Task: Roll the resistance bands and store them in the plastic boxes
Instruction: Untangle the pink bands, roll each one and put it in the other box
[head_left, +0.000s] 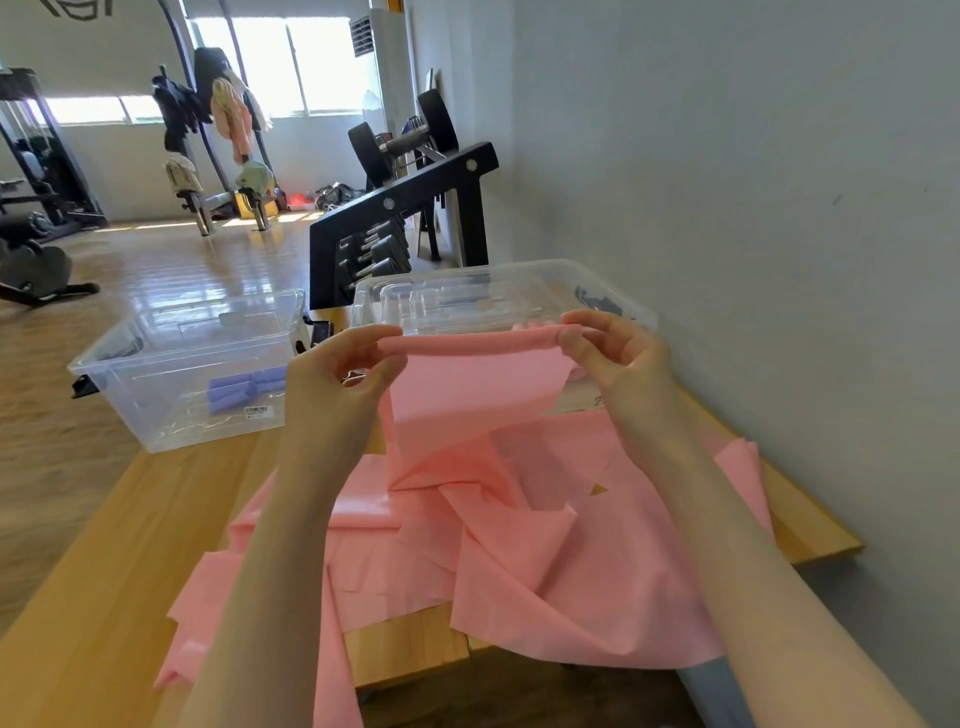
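Pink resistance band (519, 545) sprawls in loose folds over the wooden table (104, 571) across the lower middle of the frame, its near edge hanging off the table's front. One end of it is lifted toward the centre of the frame, where a short stretch is rolled into a narrow tube held level between two hands.

Two clear plastic boxes stand on the table beyond the band. The left box (171, 410), at middle left, sits upright and open and holds purple rolled bands (244, 387) on its floor; they look like two or three, though the exact count is hard to tell. The right box (519, 275), just behind the hands at upper centre, appears to be stacked clear plastic, and its contents cannot be made out.

The left hand (332, 384) pinches the left end of the pink roll between thumb and curled fingertips. The right hand (613, 358) pinches the right end the same way, its remaining fingers bent loosely behind.

A black dumbbell rack (405, 208) stands behind the boxes, against the grey wall.
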